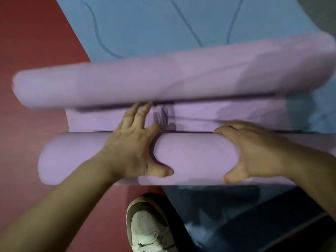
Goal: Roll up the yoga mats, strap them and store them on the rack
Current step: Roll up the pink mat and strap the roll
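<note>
A lilac yoga mat (192, 155) lies across the middle of the view, its near end wound into a thick roll. My left hand (132, 142) grips the roll left of centre, fingers reaching over the top onto the flat strip behind, thumb on the near side. My right hand (254, 150) grips the roll on the right, fingers curled over the top, thumb below. Behind the flat strip, the far end of the lilac mat (145, 82) curls up in a second blurred roll. No strap or rack shows.
A blue mat (163, 24) with dark line drawings lies flat beyond the lilac one. Red floor (32, 51) spreads to the left. My white shoe (149, 228) stands near the bottom centre beside a dark mat (245, 215) at bottom right.
</note>
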The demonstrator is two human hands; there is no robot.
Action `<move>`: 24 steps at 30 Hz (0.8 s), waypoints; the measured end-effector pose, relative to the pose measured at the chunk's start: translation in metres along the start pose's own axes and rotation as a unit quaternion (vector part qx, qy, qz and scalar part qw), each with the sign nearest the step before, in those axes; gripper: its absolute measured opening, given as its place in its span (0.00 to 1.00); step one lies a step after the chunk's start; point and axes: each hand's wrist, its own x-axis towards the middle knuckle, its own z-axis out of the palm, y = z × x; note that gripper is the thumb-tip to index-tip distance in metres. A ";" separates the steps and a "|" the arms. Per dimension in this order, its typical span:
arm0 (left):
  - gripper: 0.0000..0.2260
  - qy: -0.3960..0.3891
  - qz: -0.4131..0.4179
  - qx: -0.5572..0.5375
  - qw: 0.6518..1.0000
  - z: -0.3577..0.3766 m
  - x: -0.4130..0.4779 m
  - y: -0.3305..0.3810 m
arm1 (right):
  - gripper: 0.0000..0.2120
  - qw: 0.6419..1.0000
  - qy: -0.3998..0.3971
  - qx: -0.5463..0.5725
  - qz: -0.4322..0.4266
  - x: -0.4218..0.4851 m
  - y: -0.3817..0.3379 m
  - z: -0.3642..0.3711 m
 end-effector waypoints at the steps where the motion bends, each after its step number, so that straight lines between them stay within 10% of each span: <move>1: 0.55 -0.002 -0.009 -0.019 1.000 -0.003 0.005 -0.003 | 0.61 1.000 -0.002 0.010 -0.004 0.003 0.003 -0.002; 4: 0.59 0.021 -0.023 -0.048 0.998 -0.011 0.016 -0.010 | 0.61 0.998 0.038 0.042 -0.001 0.005 0.009 -0.013; 10: 0.49 0.150 -0.056 -0.101 0.982 -0.018 0.037 -0.023 | 0.21 0.973 0.224 0.050 -0.029 -0.006 0.007 -0.023; 17: 0.44 0.191 -0.093 -0.105 0.972 -0.021 0.043 -0.021 | 0.65 0.969 0.218 -0.110 0.030 -0.017 -0.026 0.015; 24: 0.43 0.254 -0.044 -0.024 0.966 -0.018 0.037 -0.010 | 0.55 0.966 0.239 -0.093 0.038 0.015 -0.016 -0.002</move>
